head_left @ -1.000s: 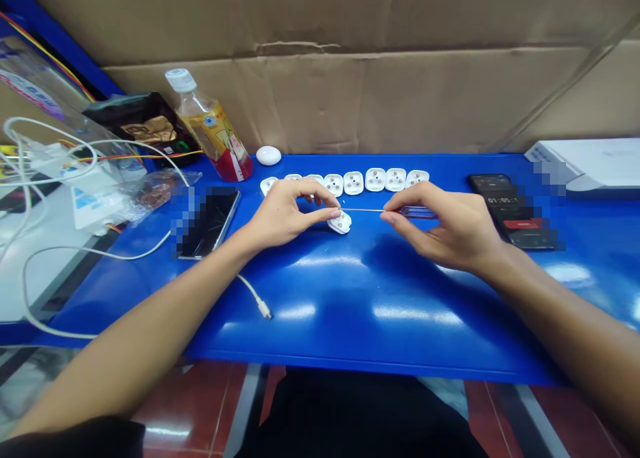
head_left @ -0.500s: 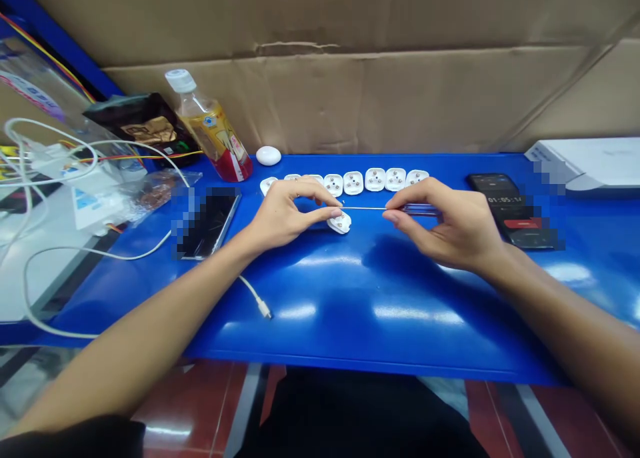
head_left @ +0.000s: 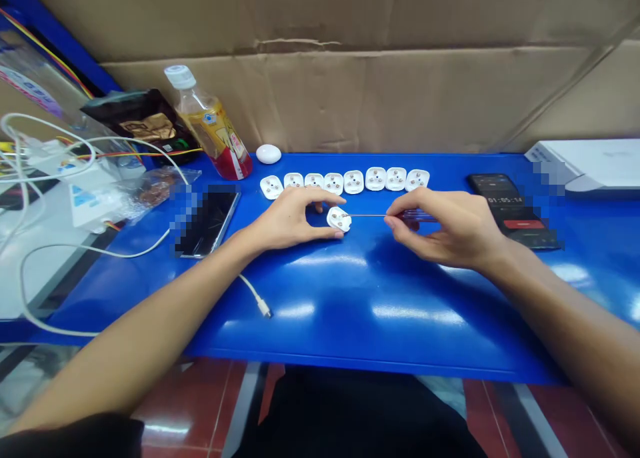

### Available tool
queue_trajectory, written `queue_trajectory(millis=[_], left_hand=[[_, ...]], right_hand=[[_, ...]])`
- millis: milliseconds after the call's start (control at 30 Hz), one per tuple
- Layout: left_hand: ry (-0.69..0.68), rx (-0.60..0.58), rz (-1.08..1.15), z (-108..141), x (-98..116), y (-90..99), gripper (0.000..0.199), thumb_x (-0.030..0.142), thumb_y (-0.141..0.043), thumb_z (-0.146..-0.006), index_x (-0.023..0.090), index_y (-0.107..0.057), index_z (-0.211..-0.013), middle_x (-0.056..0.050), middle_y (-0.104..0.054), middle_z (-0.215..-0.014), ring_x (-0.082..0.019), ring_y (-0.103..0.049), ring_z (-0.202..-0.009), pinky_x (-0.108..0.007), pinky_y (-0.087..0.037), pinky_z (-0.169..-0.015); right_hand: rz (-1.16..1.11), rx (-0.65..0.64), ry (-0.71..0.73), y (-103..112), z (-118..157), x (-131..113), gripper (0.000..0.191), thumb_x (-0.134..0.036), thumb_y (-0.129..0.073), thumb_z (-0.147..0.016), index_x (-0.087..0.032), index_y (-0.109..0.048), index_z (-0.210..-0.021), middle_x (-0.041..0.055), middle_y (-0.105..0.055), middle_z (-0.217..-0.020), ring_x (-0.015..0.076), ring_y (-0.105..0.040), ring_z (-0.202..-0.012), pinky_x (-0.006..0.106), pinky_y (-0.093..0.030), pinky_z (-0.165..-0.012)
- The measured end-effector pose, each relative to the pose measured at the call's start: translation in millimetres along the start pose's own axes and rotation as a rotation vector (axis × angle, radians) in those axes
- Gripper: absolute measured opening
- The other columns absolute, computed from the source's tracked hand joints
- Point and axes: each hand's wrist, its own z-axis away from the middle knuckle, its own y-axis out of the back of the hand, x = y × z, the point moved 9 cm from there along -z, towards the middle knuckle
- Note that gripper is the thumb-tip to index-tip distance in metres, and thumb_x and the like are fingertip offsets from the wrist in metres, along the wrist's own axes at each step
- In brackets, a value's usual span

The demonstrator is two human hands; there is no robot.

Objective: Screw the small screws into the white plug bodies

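Observation:
My left hand [head_left: 295, 221] has its thumb and index finger at opposite edges of a small white plug housing [head_left: 339, 220], gripping it just above or on the blue tabletop. Metal pieces show inside the housing. In my right hand [head_left: 445, 228] is a screwdriver [head_left: 370, 215] with a see-through handle, held nearly level. Its thin shaft points left, and the tip meets the right side of the housing. A row of similar white plug housings [head_left: 353, 183] lies open side up behind both hands.
On the left stand a drink bottle [head_left: 215, 131], a phone [head_left: 213, 221] and a white cable [head_left: 257, 301]. A white oval object [head_left: 269, 154] lies at the back. Right of my hand are a phone with a timer [head_left: 510, 208] and a white box [head_left: 590, 165].
My left fingers have moved off the screwdriver's shaft tip and spread around the plug housing. The screwdriver has shifted slightly nearer, its tip now at the housing.

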Motion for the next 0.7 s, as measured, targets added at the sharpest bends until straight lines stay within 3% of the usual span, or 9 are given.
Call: queue_trajectory(millis=[167,700], left_hand=[[0.01,-0.017,-0.037,-0.4,-2.0,-4.6,0.049,0.051,-0.09,-0.085,0.022,-0.083,-0.124,-0.007,-0.083,-0.112,-0.023,-0.073,-0.094,-0.032,-0.054,-0.084],[0.018,-0.011,-0.024,-0.6,-1.2,-3.7,0.048,0.051,-0.09,-0.084,0.022,-0.085,-0.121,-0.006,-0.082,-0.101,-0.02,-0.068,-0.082,-0.031,-0.05,-0.076]], right_hand=[[-0.014,-0.147,0.061,-13.1,1.1,-4.9,0.008,-0.02,-0.063,-0.097,-0.027,-0.068,-0.097,0.0,-0.079,-0.083,0.0189,-0.073,-0.069,0.031,-0.054,-0.064],[-0.012,-0.142,0.148,-14.0,2.1,-13.1,0.011,-0.018,-0.061,-0.099,-0.025,-0.069,-0.101,0.002,-0.08,-0.088,0.0195,-0.074,-0.073,0.03,-0.051,-0.064]])
